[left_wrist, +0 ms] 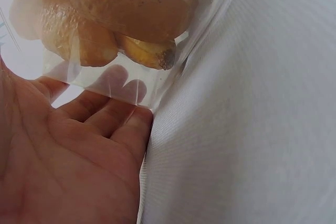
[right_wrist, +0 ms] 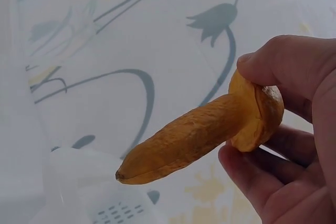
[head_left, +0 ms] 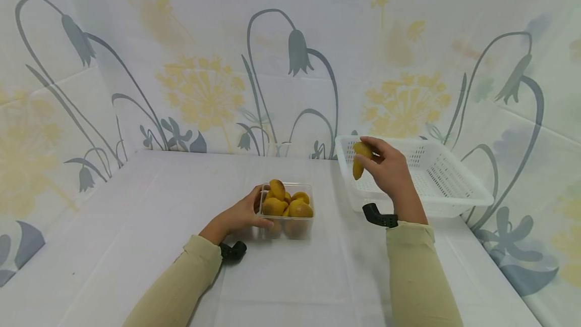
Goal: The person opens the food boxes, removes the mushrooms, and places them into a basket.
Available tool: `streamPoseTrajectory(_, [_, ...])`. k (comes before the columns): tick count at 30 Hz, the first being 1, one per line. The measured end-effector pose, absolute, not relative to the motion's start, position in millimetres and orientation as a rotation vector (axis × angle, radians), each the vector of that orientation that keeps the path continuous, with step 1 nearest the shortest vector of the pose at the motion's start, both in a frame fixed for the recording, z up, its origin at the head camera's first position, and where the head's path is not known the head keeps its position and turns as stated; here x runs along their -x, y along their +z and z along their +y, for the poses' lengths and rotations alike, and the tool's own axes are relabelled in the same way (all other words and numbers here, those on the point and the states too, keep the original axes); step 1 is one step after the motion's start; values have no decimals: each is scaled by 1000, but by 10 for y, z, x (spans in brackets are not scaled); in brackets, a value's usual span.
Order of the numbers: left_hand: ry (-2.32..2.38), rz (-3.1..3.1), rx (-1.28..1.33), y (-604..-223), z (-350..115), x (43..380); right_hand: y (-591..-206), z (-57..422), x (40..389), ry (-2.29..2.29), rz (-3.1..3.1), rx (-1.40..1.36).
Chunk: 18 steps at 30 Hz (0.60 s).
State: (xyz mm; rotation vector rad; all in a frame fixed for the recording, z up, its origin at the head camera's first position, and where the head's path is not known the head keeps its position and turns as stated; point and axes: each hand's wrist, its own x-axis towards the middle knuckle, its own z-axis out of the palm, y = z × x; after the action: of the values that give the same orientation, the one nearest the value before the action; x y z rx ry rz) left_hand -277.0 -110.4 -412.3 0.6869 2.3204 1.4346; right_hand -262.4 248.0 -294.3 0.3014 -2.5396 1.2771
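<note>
A clear plastic box [head_left: 305, 230] full of yellow-brown mushrooms [head_left: 300, 209] stands on the white-covered table. My left hand [head_left: 241, 214] grips its left side, the thumb at the near corner and the fingers toward the back; the left wrist view shows fingers [left_wrist: 126, 129] against the transparent wall. My right hand [head_left: 389, 169] pinches one mushroom [right_wrist: 184, 142] by its cap, between the thumb and the fingers. The stem points away from the palm in the right wrist view. In the head view this mushroom overlaps the left end of a white basket [head_left: 472, 198].
The basket, with slotted walls and floor, stands at the back right of the table [head_left: 150, 246]. Behind the mushroom box, a transparent container [head_left: 279, 149] stands by the back edge. A flower-printed cloth [head_left: 290, 90] hangs behind and at both sides.
</note>
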Motion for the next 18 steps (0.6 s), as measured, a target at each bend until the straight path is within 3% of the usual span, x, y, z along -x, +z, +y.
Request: streamPoseTrajectory(18, [1448, 2306, -700, -4119, -1103, 2759, -3079, 2611, 2735, 1299, -2579, -185])
